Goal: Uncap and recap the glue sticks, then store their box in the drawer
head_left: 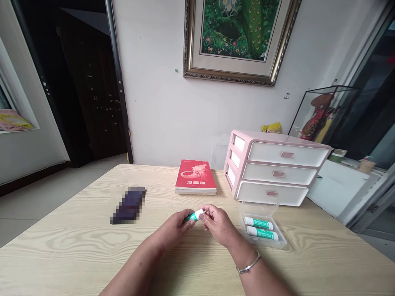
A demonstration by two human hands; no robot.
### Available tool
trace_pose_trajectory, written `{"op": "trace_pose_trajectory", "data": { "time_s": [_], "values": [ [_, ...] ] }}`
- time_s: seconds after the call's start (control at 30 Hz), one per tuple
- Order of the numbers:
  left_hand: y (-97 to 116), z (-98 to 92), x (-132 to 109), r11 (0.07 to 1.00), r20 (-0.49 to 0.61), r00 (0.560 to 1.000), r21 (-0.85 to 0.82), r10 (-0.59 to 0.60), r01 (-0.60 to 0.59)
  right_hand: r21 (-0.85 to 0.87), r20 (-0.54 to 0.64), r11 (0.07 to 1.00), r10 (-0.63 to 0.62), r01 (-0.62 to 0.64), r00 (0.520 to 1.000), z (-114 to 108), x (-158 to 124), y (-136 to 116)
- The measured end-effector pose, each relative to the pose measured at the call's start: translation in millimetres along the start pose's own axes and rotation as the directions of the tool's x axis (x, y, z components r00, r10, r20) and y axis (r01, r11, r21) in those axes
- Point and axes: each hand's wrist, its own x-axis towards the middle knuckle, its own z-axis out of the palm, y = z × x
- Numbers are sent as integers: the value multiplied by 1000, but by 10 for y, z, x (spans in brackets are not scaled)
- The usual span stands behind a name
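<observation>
Above the table (77, 255), a green-and-white tube (194, 216) is held in the curled fingers of the left hand (177, 227), its white end pinched by the closed fingertips of the right hand (221, 227). Two similar tubes (263, 233) are contained in an open clear case (281, 243); beyond, a red book (196, 176) is placed near a drawer unit (279, 164).

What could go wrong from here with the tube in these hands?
The tube might slip, as the left hand and right hand hold it mostly by the fingers. The right hand could also bump the open clear case nearby, perhaps shifting the two similar tubes inside.
</observation>
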Motion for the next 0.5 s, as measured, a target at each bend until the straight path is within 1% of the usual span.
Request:
{"op": "trace_pose_trajectory", "data": {
  "time_s": [0.07, 0.13, 0.23, 0.3, 0.4, 0.5],
  "values": [
    [-44, 54, 18, 999, -42, 999, 51, 16, -13, -29, -37, 997, 67, -68, 997, 18, 15, 21],
    [-80, 103, 30, 995, -75, 997, 101, 23, -15, -120, -87, 990, 68, -78, 994, 29, 25, 32],
    [-103, 148, 30, 990, -91, 995, 137, 33, -20, -315, -163, 949, -55, 1, 985, 25, 23, 19],
    [-99, 159, 22, 992, -82, 996, 123, 23, -13, -386, -176, 922, -112, 36, 978, 14, 12, -10],
    [-61, 149, 12, 998, -80, 997, 55, -2, 7, -363, -149, 930, -109, 48, 983, 6, -18, -68],
    [11, 113, 10, 995, -71, 997, -93, -37, 30, -230, -87, 970, -95, 72, 992, 24, -55, -122]
  ]
}}
